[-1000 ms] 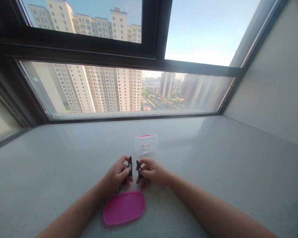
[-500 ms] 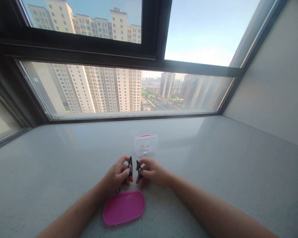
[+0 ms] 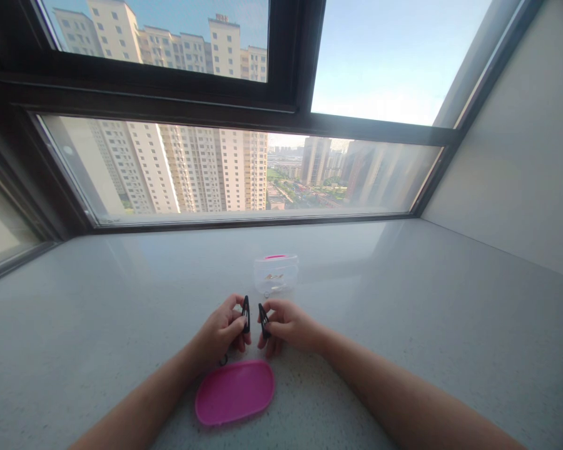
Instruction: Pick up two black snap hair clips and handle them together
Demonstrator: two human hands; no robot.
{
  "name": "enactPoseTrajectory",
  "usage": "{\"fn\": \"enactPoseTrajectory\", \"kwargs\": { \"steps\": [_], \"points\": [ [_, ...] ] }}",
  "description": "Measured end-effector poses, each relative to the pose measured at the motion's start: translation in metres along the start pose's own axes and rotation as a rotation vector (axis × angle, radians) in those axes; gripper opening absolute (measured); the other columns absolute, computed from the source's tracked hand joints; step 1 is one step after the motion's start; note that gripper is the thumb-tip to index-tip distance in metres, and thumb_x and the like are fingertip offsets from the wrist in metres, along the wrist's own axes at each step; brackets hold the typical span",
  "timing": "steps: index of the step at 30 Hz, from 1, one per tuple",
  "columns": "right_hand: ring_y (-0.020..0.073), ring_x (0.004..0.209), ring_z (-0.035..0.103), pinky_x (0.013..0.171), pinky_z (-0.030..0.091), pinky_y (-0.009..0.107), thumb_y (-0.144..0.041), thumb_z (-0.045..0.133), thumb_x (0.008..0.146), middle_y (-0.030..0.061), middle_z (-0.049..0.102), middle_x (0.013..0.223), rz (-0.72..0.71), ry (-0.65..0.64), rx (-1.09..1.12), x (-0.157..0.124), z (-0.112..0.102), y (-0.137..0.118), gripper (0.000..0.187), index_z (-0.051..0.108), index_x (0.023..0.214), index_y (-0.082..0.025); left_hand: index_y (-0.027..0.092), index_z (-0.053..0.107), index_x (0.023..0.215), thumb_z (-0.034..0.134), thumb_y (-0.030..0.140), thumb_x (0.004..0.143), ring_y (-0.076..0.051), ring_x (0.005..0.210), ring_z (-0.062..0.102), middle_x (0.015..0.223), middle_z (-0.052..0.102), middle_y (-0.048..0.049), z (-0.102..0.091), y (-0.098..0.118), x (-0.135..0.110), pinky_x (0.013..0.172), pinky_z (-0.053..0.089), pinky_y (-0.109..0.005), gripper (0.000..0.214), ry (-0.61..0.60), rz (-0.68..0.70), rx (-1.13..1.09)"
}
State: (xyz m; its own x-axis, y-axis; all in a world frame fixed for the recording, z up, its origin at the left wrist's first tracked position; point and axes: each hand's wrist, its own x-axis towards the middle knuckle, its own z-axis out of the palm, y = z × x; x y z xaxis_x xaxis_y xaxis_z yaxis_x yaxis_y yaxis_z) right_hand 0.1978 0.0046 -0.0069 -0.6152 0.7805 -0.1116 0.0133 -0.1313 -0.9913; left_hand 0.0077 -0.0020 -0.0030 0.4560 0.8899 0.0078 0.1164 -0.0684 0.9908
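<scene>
White-grey speckled counter [image 3: 403, 325], biggest thing in view, runs up to a dark window frame [image 3: 169, 97]; neither differs from the views 0.5 s and 1 s ago. Frame is cut off at the top; counter runs out at the bottom edge.

Arms next: L hand [image 3: 225, 326] and R hand [image 3: 288, 324] face each other, approx. same spots as a sec ago, no clear shift. Reads as a pause in the handling, w/ both grips kept steady. Forearms are cut off at the lower edge.

Pink tray [image 3: 234, 394], poss. a lid, lies flat on the counter nearest the wearer, just below the hands; same place as before.

Clear container [image 3: 276, 272] stands beyond the hands, also unmoved. Gold-ish bits show thru its side, too small & hazy to ID; pink strip at its top is hard to make out.

Black clips, one per hand, held up w/ a narrow gap btwn. L thumb + index pinch the left clip [image 3: 246, 314]; R thumb + fingers pinch the right clip [image 3: 263, 320]. Other fingers curl below, partly hidden; fingertips cover bits of both clips.

Smallest: dark ring [image 3: 223, 360] by the tray's far edge, partly hidden, can't tell what it is.
</scene>
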Motion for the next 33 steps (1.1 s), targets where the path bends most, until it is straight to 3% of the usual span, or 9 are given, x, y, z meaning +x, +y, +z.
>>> {"fn": "enactPoseTrajectory", "kwargs": {
  "steps": [14, 33],
  "points": [
    [0.0126, 0.042, 0.058, 0.040, 0.044, 0.020, -0.041, 0.058, 0.072, 0.0007, 0.064, 0.062, -0.022, -0.035, 0.014, -0.0019, -0.0007, -0.0023, 0.033, 0.046, 0.091, -0.017, 0.018, 0.039, 0.097, 0.043, 0.032, 0.085, -0.011, 0.043, 0.054, 0.058, 0.061, 0.0018, -0.0012, -0.0016, -0.0001, 0.042, 0.040, -0.020, 0.019, -0.028, 0.009, -0.028],
    [0.0120, 0.042, 0.058, 0.041, 0.043, 0.020, -0.045, 0.055, 0.074, 0.0001, 0.063, 0.060, 0.002, -0.015, -0.009, 0.0002, 0.0000, 0.0018, 0.034, 0.047, 0.092, -0.017, 0.017, 0.041, 0.096, 0.046, 0.035, 0.083, -0.011, 0.041, 0.054, 0.057, 0.061, 0.0021, -0.0013, -0.0020, 0.0004, 0.041, 0.038, -0.019, 0.023, -0.023, 0.010, -0.032]
  ]
}}
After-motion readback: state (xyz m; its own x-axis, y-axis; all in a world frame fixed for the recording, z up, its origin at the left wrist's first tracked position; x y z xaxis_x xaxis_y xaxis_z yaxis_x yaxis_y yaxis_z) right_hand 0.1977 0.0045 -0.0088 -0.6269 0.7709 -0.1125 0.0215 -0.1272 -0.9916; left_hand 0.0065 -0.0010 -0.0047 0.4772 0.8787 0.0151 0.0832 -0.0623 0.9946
